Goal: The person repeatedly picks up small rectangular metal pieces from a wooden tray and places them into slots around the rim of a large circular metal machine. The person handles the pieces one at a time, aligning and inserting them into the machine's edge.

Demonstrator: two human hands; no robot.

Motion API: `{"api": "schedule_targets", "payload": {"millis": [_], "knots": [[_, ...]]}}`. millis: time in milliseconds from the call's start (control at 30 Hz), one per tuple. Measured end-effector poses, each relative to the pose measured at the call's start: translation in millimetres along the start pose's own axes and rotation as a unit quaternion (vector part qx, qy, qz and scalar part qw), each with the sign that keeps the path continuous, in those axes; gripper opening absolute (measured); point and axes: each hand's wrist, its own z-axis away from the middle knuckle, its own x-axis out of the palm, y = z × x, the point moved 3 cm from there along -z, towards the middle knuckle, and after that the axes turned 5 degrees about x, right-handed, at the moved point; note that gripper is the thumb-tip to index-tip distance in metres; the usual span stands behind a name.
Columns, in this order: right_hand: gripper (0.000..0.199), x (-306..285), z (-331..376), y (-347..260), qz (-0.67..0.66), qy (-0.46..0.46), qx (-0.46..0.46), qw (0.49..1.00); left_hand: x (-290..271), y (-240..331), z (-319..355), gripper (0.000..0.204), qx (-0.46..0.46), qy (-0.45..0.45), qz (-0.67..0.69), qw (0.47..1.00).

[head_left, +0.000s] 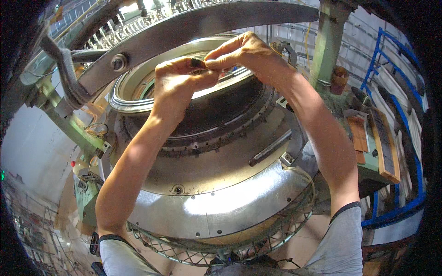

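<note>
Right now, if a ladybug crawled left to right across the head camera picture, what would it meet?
Bottle with a red cap → left hand → right hand → brown cup → blue rack.

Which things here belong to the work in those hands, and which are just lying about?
Seem part of it:
left hand
right hand
small dark piece at the fingertips
round metal machine beneath

Seem just around:
brown cup
wood-edged frame
blue rack

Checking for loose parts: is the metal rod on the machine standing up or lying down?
Lying down: the metal rod has its length along the machine's metal surface.
</note>
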Motion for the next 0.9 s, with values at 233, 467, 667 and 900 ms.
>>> {"api": "schedule_targets", "payload": {"millis": [233,467,667,900], "knots": [[0.03,-4,-16,41,0.083,-0.097,0.088,0.988,-4,3,-4,0.049,0.35,-0.069,-0.529,0.77],[0.028,-2,-21,50,0.093,-0.093,0.103,0.986,-2,-8,-17,0.062,0.377,-0.13,-0.551,0.733],[0.026,0,-18,50,0.062,-0.08,0.099,0.99,1,-11,-19,0.063,0.383,-0.133,-0.542,0.736],[0.026,0,-22,54,0.056,-0.081,0.104,0.99,-2,-12,-21,0.065,0.384,-0.135,-0.537,0.739]]}}
